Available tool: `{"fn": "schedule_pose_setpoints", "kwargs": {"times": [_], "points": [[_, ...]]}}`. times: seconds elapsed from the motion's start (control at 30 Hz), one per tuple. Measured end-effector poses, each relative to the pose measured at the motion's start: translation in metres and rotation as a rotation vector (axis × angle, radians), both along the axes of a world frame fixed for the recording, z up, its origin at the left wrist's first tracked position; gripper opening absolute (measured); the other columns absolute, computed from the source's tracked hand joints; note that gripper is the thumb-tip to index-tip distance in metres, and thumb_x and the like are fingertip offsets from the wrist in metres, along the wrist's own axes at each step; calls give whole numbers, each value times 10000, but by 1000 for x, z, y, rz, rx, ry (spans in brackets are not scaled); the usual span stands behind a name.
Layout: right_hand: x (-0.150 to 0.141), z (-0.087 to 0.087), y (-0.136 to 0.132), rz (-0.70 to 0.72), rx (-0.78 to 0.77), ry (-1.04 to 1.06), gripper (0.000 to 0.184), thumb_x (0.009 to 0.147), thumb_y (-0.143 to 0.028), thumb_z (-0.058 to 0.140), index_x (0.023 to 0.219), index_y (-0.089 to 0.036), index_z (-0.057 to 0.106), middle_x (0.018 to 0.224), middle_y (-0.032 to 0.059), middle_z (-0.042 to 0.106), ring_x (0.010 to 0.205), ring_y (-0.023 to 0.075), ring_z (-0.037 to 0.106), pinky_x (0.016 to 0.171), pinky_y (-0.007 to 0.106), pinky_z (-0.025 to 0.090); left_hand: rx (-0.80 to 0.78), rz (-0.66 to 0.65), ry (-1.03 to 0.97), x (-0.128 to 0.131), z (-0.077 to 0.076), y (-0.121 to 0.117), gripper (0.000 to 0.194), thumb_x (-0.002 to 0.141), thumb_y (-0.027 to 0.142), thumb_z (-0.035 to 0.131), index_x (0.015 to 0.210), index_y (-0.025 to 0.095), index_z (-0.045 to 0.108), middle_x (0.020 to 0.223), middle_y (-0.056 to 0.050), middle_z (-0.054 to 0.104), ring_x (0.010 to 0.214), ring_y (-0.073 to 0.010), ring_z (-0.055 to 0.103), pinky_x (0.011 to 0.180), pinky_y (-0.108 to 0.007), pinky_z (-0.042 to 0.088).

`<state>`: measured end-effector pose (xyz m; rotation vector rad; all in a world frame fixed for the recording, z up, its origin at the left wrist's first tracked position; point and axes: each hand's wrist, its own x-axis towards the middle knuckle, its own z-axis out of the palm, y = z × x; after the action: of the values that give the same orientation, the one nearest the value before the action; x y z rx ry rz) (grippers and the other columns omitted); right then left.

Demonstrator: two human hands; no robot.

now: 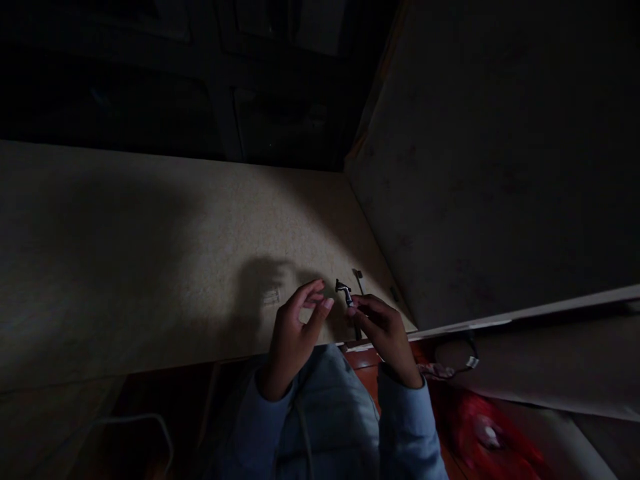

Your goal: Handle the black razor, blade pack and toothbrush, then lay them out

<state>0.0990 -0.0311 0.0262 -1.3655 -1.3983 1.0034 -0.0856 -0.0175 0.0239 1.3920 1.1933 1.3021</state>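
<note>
Pinched in the fingers of my right hand (379, 323) is a razor (345, 291), its dark head up and tilted to the left above the table. My left hand (299, 321) is to the left of the razor, thumb and fingers apart, with nothing between them. A small clear plastic piece (271, 297) lies on the table beside my left hand. Just behind the razor lies a thin stick with a dark end (359, 275), looking like a toothbrush, partly hidden by my right hand.
The pale table (210, 220) meets a dark window frame (225, 133) at the back and a wall panel (490, 187) at the right. A small dark strip (395, 294) lies near the panel. Below right are a black cable (470, 347) and a red bag (480, 420).
</note>
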Motion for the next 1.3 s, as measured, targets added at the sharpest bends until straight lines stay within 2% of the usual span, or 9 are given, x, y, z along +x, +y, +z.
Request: {"fn": "schedule_pose_setpoints", "kwargs": {"times": [0.17,0.27,0.4,0.57,0.8,0.97,1.13,1.3], "points": [[38,-15,1,-308,-39,-144,537,759,-609,722,983,-122,757,942,141,749,796,237,699,661,307,540,-4,-73,82,4,-11,4,354,944,411,615,1210,181,658,1188,-99,720,1016,-183,697,906,-309,543],[64,-23,9,-422,-58,-360,602,778,-651,652,994,-101,766,933,170,753,783,254,702,629,288,486,8,-103,132,7,-24,6,325,942,385,599,1186,181,665,1161,-99,730,1003,-189,705,881,-312,554],[83,-27,23,-381,-83,-634,549,848,-607,559,972,-122,785,910,156,760,780,238,702,635,266,417,14,-152,270,13,-40,7,291,931,355,591,1154,186,672,1119,-102,742,948,-206,720,861,-342,564],[82,-32,38,-319,-164,-796,436,884,-510,566,1032,-163,785,1003,153,760,848,255,716,637,271,391,38,-222,460,16,-54,9,276,914,303,603,1144,177,690,1071,-116,748,973,-243,714,893,-385,556],[77,-39,43,-305,-221,-906,372,892,-457,590,1029,-171,785,975,162,758,873,281,720,633,289,368,50,-232,441,15,-66,9,295,934,317,587,1168,164,682,1111,-119,733,998,-241,700,911,-389,555],[77,-39,43,-320,-207,-911,347,856,-444,623,1023,-189,788,999,163,760,867,279,716,638,293,384,41,-246,428,14,-68,10,282,930,307,592,1160,174,687,1106,-121,734,989,-230,702,906,-371,558],[77,-39,40,-302,-217,-909,324,876,-415,608,1029,-188,782,954,152,756,848,263,705,652,289,392,67,-268,445,10,-63,9,288,931,296,597,1175,178,692,1101,-121,736,992,-227,699,908,-368,552],[81,-41,24,-345,-25,-847,460,939,-503,490,1044,-152,768,973,160,741,859,252,677,719,313,431,36,-287,407,0,-56,10,270,928,303,615,1164,199,695,1112,-90,740,997,-212,693,913,-348,550]]}}
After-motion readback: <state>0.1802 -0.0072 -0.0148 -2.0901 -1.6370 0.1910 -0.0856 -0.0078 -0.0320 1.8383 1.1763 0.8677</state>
